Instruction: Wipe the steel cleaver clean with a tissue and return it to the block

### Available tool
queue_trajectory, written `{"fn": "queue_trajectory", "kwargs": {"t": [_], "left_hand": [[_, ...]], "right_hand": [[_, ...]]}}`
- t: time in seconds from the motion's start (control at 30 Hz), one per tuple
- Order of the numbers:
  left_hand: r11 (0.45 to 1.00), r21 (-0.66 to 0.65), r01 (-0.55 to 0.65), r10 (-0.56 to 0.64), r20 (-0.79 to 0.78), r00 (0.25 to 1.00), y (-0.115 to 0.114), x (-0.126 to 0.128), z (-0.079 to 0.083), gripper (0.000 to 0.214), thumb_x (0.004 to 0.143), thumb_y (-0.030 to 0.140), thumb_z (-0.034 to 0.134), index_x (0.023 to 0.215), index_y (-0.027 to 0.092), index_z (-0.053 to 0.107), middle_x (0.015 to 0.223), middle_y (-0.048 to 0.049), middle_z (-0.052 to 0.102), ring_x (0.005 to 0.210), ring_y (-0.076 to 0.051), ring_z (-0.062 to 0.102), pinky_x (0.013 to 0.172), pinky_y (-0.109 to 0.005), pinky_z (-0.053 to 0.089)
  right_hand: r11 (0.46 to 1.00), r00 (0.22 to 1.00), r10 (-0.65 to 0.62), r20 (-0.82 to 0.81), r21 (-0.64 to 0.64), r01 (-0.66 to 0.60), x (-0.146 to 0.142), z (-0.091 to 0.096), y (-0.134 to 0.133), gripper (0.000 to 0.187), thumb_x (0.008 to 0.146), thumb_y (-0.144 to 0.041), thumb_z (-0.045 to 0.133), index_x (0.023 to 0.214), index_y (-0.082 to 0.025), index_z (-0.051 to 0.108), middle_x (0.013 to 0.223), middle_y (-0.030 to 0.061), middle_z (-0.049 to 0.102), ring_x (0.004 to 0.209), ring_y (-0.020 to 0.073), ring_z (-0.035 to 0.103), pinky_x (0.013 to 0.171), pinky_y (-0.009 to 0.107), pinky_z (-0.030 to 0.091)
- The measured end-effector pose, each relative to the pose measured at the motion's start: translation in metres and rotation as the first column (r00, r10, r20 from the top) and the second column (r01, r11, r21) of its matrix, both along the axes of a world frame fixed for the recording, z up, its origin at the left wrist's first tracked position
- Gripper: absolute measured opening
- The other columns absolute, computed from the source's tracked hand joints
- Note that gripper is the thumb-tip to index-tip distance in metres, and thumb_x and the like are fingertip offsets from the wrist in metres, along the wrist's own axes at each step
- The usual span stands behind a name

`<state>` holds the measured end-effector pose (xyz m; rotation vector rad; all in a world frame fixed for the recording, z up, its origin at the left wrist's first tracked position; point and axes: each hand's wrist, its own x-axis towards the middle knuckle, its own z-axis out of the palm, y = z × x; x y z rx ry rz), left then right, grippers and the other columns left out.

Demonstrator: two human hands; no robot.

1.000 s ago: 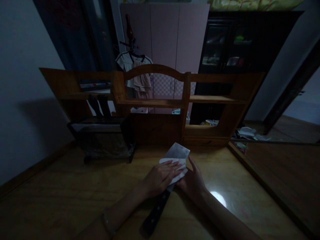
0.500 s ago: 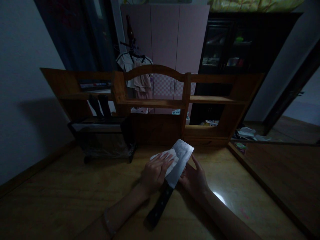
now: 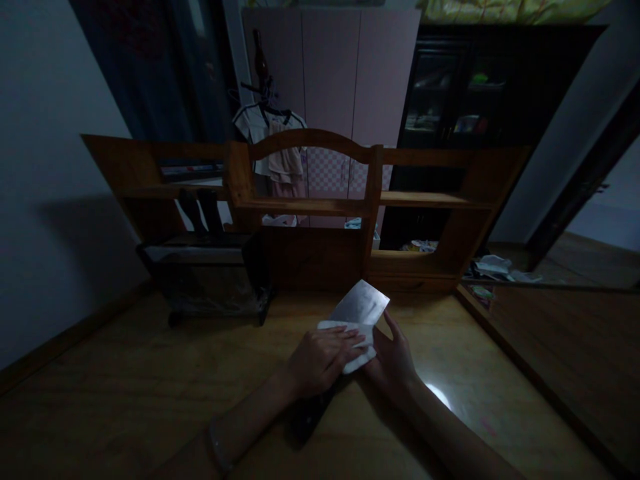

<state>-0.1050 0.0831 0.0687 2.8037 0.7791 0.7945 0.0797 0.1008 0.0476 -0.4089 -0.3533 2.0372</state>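
Observation:
A cleaver lies flat on the wooden desk point(image 3: 150, 373), its broad steel blade point(image 3: 363, 303) pointing away from me and its dark handle point(image 3: 307, 417) toward me. My left hand point(image 3: 320, 357) lies flat with fingers stretched out, pressing a white cloth point(image 3: 357, 340) on the near part of the blade. My right hand point(image 3: 393, 360) rests beside the blade's right edge, fingers extended and touching it.
A wooden shelf unit point(image 3: 310, 207) stands along the back of the desk. A dark rack with black knife handles point(image 3: 205, 267) sits at the back left. Papers point(image 3: 495, 267) lie at the far right. A lamp's glare point(image 3: 437, 393) shines on the desk near my right wrist.
My left hand slid the cloth up the blade toward its tip half a second ago, then pulled it back down toward the handle. The right hand barely moved.

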Motion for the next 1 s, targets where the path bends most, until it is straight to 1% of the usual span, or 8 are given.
{"fn": "queue_trajectory", "kwargs": {"t": [0.17, 0.3, 0.4, 0.5, 0.7, 0.83, 0.9, 1.0], "left_hand": [[0.996, 0.051, -0.068, 0.063, 0.098, 0.993, 0.002, -0.003, -0.007, 0.044, 0.1, 0.018, 0.028, 0.126, 0.023, 0.062, 0.134, -0.0032, 0.06, 0.129, -0.017, 0.052, 0.113, -0.04, 0.038], [0.979, 0.102, -0.177, 0.16, 0.153, 0.975, 0.008, -0.008, -0.014, 0.041, 0.1, 0.019, 0.031, 0.128, 0.02, 0.061, 0.136, -0.0057, 0.058, 0.132, -0.018, 0.049, 0.114, -0.041, 0.037], [0.957, 0.099, -0.274, 0.251, 0.201, 0.947, 0.013, -0.01, -0.018, 0.043, 0.1, 0.018, 0.028, 0.131, 0.021, 0.059, 0.139, -0.0054, 0.055, 0.134, -0.019, 0.046, 0.114, -0.042, 0.037], [0.948, 0.079, -0.308, 0.287, 0.206, 0.935, 0.015, -0.009, -0.019, 0.045, 0.1, 0.016, 0.026, 0.133, 0.02, 0.057, 0.14, -0.0057, 0.054, 0.136, -0.018, 0.044, 0.114, -0.042, 0.038], [0.989, 0.049, -0.139, 0.135, 0.073, 0.988, 0.013, -0.008, -0.013, 0.044, 0.1, 0.018, 0.03, 0.141, 0.019, 0.047, 0.149, -0.0066, 0.044, 0.142, -0.019, 0.033, 0.118, -0.045, 0.031], [1.0, -0.023, 0.017, -0.016, 0.063, 0.998, 0.008, -0.005, -0.008, 0.043, 0.101, 0.02, 0.027, 0.134, 0.02, 0.055, 0.144, -0.0047, 0.051, 0.137, -0.017, 0.041, 0.117, -0.041, 0.032], [0.998, -0.051, 0.047, -0.043, 0.084, 0.996, 0.006, -0.003, -0.006, 0.046, 0.102, 0.019, 0.023, 0.128, 0.022, 0.061, 0.138, -0.0026, 0.057, 0.133, -0.016, 0.047, 0.115, -0.039, 0.036], [0.998, -0.065, 0.021, -0.014, 0.116, 0.993, 0.003, 0.0, -0.005, 0.05, 0.101, 0.016, 0.02, 0.123, 0.023, 0.065, 0.132, -0.0003, 0.062, 0.129, -0.015, 0.052, 0.112, -0.037, 0.04]], "right_hand": [[0.999, 1.0, 0.014, -0.001, 0.043, -0.014, 0.002, 0.001, -0.002, 0.039, 0.092, -0.045, 0.046, 0.107, -0.013, 0.064, 0.096, 0.0109, 0.072, 0.087, 0.0231, 0.068, 0.077, 0.037, 0.055], [0.999, 0.999, 0.014, 0.042, 0.032, -0.015, 0.002, 0.003, -0.004, 0.04, 0.09, -0.048, 0.05, 0.109, -0.015, 0.063, 0.098, 0.0119, 0.072, 0.088, 0.024, 0.069, 0.076, 0.037, 0.055], [0.999, 0.999, 0.012, 0.048, 0.033, -0.013, 0.002, 0.006, -0.005, 0.041, 0.089, -0.048, 0.052, 0.11, -0.014, 0.063, 0.099, 0.0123, 0.072, 0.089, 0.0238, 0.069, 0.078, 0.037, 0.054], [0.999, 0.999, 0.019, 0.026, 0.043, -0.021, 0.002, 0.007, -0.006, 0.045, 0.09, -0.049, 0.051, 0.115, -0.013, 0.061, 0.1, 0.0121, 0.072, 0.087, 0.0234, 0.069, 0.079, 0.038, 0.054], [1.0, 0.999, 0.021, -0.032, 0.023, -0.021, 0.004, 0.002, -0.005, 0.044, 0.091, -0.047, 0.051, 0.117, -0.012, 0.061, 0.1, 0.0112, 0.072, 0.086, 0.0218, 0.068, 0.082, 0.037, 0.053], [0.999, 0.999, 0.018, -0.029, 0.027, -0.017, 0.002, -0.002, -0.002, 0.04, 0.09, -0.045, 0.051, 0.111, -0.014, 0.063, 0.099, 0.011, 0.072, 0.087, 0.0229, 0.068, 0.078, 0.036, 0.054], [0.998, 1.0, 0.031, -0.002, 0.048, -0.031, 0.002, -0.003, -0.001, 0.038, 0.089, -0.046, 0.051, 0.107, -0.016, 0.064, 0.094, 0.0099, 0.072, 0.085, 0.025, 0.068, 0.074, 0.039, 0.055], [0.994, 0.996, 0.057, 0.062, 0.086, -0.062, 0.002, -0.002, 0.0, 0.039, 0.088, -0.048, 0.05, 0.104, -0.016, 0.065, 0.092, 0.0104, 0.073, 0.083, 0.0271, 0.069, 0.072, 0.041, 0.055]]}}
